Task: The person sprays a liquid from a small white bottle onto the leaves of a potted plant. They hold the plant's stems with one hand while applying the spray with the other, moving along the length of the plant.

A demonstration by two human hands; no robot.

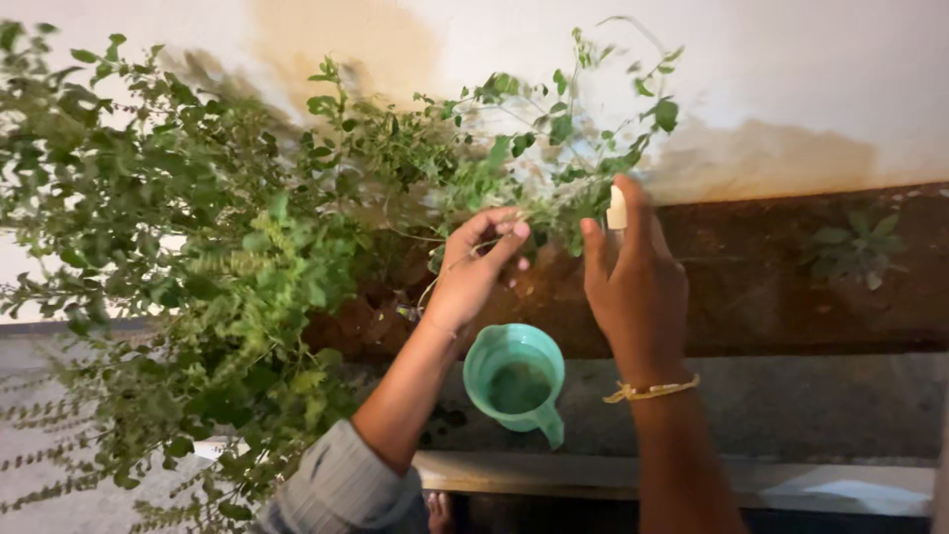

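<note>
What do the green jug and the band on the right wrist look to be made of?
Green jug: likely plastic, with a smooth, evenly coloured moulded wall, spout and handle. Wrist band on the right hand: probably yellow thread or cord, thin with a knotted end; too small to be sure.

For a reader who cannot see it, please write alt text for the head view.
Two bare hands reach into a leafy green plant: the left hand pinches a thin stem, the right hand holds a small pale object. Below them, a green jug stands on a ledge.
</note>
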